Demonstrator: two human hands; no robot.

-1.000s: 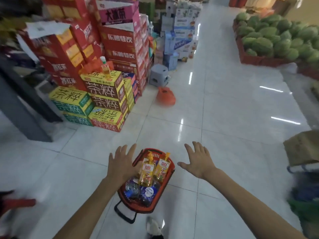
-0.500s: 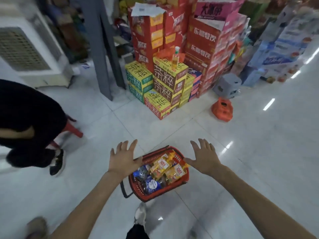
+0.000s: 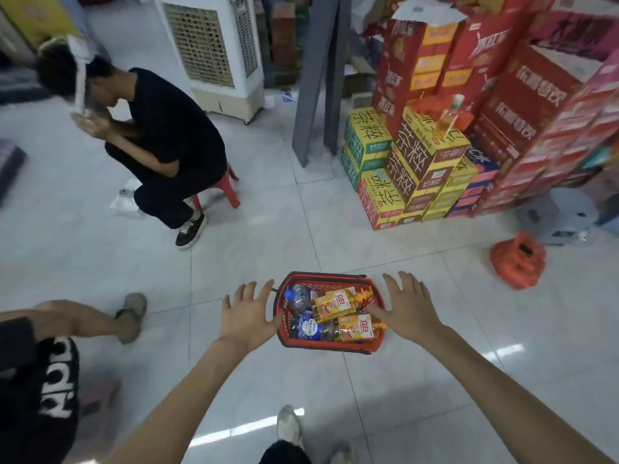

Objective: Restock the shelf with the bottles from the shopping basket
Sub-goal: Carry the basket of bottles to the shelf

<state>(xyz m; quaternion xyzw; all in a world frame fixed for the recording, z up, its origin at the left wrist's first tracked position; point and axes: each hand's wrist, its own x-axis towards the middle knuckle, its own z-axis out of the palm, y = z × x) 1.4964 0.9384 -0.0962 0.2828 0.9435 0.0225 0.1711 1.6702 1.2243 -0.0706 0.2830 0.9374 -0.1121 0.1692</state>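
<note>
White glossy floor tiles [image 3: 418,380] carry a red shopping basket [image 3: 330,344] with bottles [image 3: 335,304] lying inside. The left hand [image 3: 246,316] and right hand [image 3: 407,308] hover spread wide at either side of it, gripping nothing. Farther off stand stacked drink cartons [image 3: 422,159], with 1 bottle [image 3: 449,120] on top.

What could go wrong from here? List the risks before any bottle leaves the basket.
1. The bottles lie heaped on their sides in the red basket; pulling one may shift or roll the rest.
2. Both hands, left and right, are open and empty, so nothing is secured yet.
3. A seated person and an orange bag on the floor could obstruct walking.
</note>
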